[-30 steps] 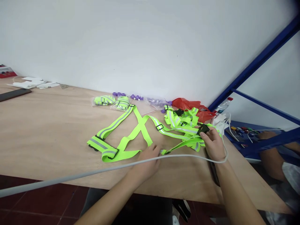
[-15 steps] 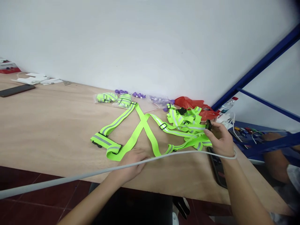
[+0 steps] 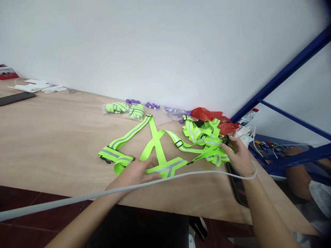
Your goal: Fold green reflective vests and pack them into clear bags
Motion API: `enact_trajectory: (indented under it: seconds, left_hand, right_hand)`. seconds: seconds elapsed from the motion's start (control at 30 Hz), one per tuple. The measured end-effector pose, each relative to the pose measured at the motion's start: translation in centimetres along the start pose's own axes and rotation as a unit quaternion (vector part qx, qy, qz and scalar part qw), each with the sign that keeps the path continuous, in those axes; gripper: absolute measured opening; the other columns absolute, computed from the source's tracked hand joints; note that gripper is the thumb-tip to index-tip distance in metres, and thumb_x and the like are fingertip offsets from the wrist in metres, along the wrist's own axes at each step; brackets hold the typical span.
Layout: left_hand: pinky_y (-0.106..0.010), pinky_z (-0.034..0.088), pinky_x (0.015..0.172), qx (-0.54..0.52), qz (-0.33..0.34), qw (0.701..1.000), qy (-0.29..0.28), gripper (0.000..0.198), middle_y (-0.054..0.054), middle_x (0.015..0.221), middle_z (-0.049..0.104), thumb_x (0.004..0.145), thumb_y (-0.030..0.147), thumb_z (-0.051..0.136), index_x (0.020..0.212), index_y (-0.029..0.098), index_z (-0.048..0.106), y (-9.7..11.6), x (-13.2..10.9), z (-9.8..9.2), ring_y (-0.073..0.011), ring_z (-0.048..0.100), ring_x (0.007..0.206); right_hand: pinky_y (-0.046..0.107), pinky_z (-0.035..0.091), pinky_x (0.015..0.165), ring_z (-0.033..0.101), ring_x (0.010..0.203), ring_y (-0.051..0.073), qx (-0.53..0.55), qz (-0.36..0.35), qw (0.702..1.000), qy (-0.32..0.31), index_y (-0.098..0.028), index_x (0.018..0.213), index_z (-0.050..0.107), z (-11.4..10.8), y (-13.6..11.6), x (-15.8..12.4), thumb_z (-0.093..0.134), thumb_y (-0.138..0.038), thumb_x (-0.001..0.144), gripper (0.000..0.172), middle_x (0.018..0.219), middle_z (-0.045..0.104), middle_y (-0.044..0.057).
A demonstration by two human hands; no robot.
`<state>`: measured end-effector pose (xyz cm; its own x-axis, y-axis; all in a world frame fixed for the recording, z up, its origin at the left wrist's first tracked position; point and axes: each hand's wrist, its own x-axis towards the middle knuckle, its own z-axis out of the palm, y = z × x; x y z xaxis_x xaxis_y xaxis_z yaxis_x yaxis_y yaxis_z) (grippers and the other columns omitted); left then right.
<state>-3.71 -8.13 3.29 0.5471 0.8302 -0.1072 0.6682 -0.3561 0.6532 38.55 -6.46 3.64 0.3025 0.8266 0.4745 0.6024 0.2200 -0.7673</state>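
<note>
A neon-yellow reflective strap harness point(image 3: 155, 137) lies spread on the wooden table point(image 3: 51, 137), with a bunched pile of more such straps point(image 3: 204, 132) to its right. My left hand point(image 3: 134, 172) lies on the harness's near strap, fingers pressed flat on it. My right hand point(image 3: 239, 156) is closed on the strap end with a black buckle point(image 3: 226, 139) at the pile's right side. A grey cable point(image 3: 155, 181) runs across both my arms.
Two bagged folded straps point(image 3: 125, 109) and purple small parts point(image 3: 151, 105) sit near the wall, beside a red plastic bag point(image 3: 210, 115). A dark phone point(image 3: 236, 186) lies under my right wrist. Another person's arm point(image 3: 297, 172) shows at right by a blue frame point(image 3: 281, 74).
My left hand moved left along the near strap, folding part of it so its grey band now shows. My right hand stayed on the buckle end.
</note>
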Motion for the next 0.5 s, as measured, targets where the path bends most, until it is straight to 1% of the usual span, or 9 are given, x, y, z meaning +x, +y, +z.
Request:
enact_trajectory:
  seconds: [0.07,0.1,0.17,0.23,0.27,0.33,0.37,0.43,0.5]
  left_hand:
    - [-0.030,0.047,0.070,0.058,0.020,0.998,0.004,0.060,-0.005,0.100,0.073,0.084,0.060,0.068,0.132,0.027,0.055,-0.1,0.0,0.3,-0.0307,0.070,0.089]
    - [-0.030,0.048,0.070,0.082,0.036,0.996,0.005,0.062,-0.006,0.103,0.073,0.084,0.059,0.069,0.135,0.028,0.053,-0.2,0.0,0.5,-0.0307,0.070,0.090]
    - [-0.030,0.049,0.070,0.130,0.073,0.989,0.010,0.049,-0.007,0.108,0.071,0.092,0.055,0.062,0.131,0.027,0.055,-0.4,0.1,1.0,-0.0292,0.071,0.090]
    - [-0.031,0.049,0.069,0.178,0.108,0.978,0.018,0.034,-0.007,0.110,0.070,0.099,0.047,0.051,0.124,0.026,0.058,-0.6,0.2,1.5,-0.0270,0.071,0.089]
    - [-0.031,0.050,0.069,0.199,0.124,0.972,0.021,0.029,-0.007,0.110,0.069,0.102,0.043,0.047,0.121,0.025,0.059,-0.6,0.3,1.7,-0.0262,0.070,0.089]
    - [-0.032,0.051,0.070,0.229,0.153,0.961,0.023,0.025,-0.006,0.108,0.068,0.104,0.038,0.043,0.115,0.024,0.060,-0.6,0.4,1.9,-0.0252,0.069,0.091]
    - [-0.033,0.051,0.071,0.235,0.164,0.958,0.025,0.024,-0.006,0.107,0.068,0.104,0.036,0.043,0.113,0.023,0.061,-0.5,0.5,2.0,-0.0248,0.069,0.092]
    - [-0.035,0.052,0.074,0.234,0.174,0.956,0.030,0.022,-0.005,0.104,0.067,0.103,0.034,0.044,0.110,0.021,0.061,-0.3,0.5,2.0,-0.0248,0.067,0.094]
    - [-0.036,0.052,0.077,0.225,0.169,0.959,0.030,0.019,-0.005,0.102,0.066,0.100,0.033,0.048,0.107,0.020,0.061,-0.1,0.5,2.0,-0.0254,0.066,0.095]
  right_hand:
    - [0.045,0.052,0.098,0.068,0.101,0.026,-0.018,-0.004,1.000,-0.012,-0.026,0.102,0.062,0.1,0.0,-0.1,0.076,-0.059,0.074,0.046,0.107,0.070,0.006]
    - [0.046,0.053,0.097,0.068,0.101,0.027,-0.032,-0.006,0.999,-0.022,-0.025,0.101,0.062,0.1,0.0,-0.2,0.075,-0.060,0.075,0.046,0.107,0.070,0.006]
    - [0.047,0.053,0.097,0.069,0.101,0.029,-0.081,-0.011,0.996,-0.048,-0.025,0.100,0.062,0.2,0.2,-0.5,0.073,-0.063,0.075,0.047,0.106,0.071,0.007]
    - [0.047,0.053,0.095,0.069,0.103,0.031,-0.144,-0.027,0.986,-0.082,-0.023,0.102,0.064,0.3,0.5,-0.9,0.070,-0.064,0.078,0.048,0.106,0.072,0.008]
    - [0.047,0.054,0.094,0.069,0.105,0.032,-0.172,-0.041,0.979,-0.101,-0.023,0.105,0.065,0.4,0.7,-1.0,0.067,-0.064,0.081,0.048,0.109,0.072,0.009]
    - [0.048,0.054,0.094,0.068,0.108,0.033,-0.218,-0.083,0.965,-0.123,-0.020,0.114,0.063,0.7,0.9,-1.4,0.062,-0.063,0.086,0.051,0.114,0.071,0.013]
    - [0.049,0.054,0.095,0.068,0.110,0.035,-0.239,-0.114,0.957,-0.120,-0.018,0.119,0.062,0.9,0.9,-1.7,0.061,-0.062,0.088,0.053,0.117,0.070,0.016]
    - [0.053,0.053,0.097,0.065,0.116,0.038,-0.276,-0.189,0.939,-0.087,-0.015,0.127,0.058,1.5,0.3,-2.6,0.061,-0.058,0.089,0.057,0.123,0.068,0.021]
    - [0.055,0.052,0.100,0.063,0.120,0.038,-0.296,-0.267,0.915,-0.061,-0.014,0.130,0.056,2.3,-0.9,-4.1,0.063,-0.050,0.091,0.054,0.127,0.066,0.023]
